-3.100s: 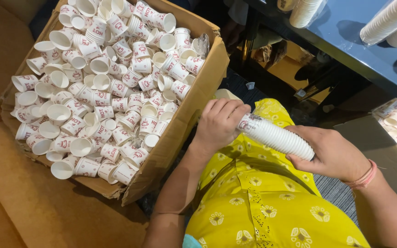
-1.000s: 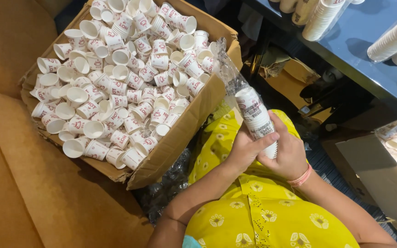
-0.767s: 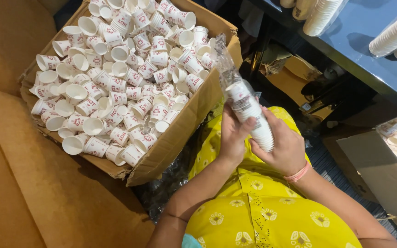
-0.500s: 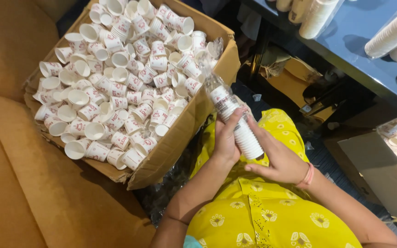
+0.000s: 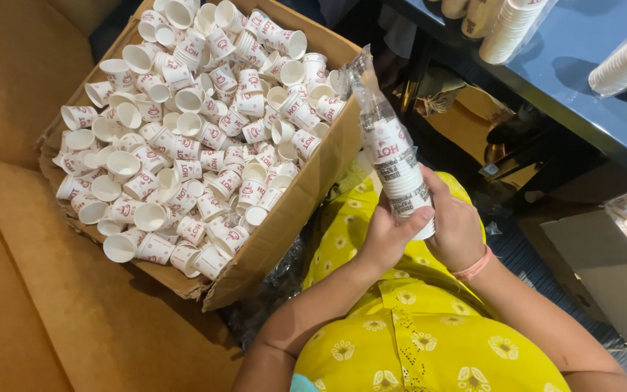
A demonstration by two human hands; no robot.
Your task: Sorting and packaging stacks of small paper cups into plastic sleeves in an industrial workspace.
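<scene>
We sit on a brown couch [image 5: 52,305], and its cushion carries a big cardboard box [image 5: 292,210] full of loose small paper cups [image 5: 197,138], white with red print, lying in all directions. To the right stands a blue bench [image 5: 582,80] with long stacks of white cups [image 5: 509,25] lying on it, some cut off by the top and right edge of the view. Under the bench it is dark, and we cannot make out well what stands there, only some cardboard and shadow. At the lower right a second carton [image 5: 604,261] shows only partly, with a few cups in its corner. In front of our yellow flowered dress [image 5: 415,334] we hold a stack of cups [image 5: 395,156] wrapped in a clear plastic sleeve, tilted, its upper end just beside the corner of the box. Our left hand [image 5: 386,236] is closed around the lower part of the stack, thumb across the front. Our right hand [image 5: 455,225], with a pink band on the wrist, grips the bottom end from behind; its fingers are mostly hidden by the stack. The bottom of the stack is covered by both hands.
</scene>
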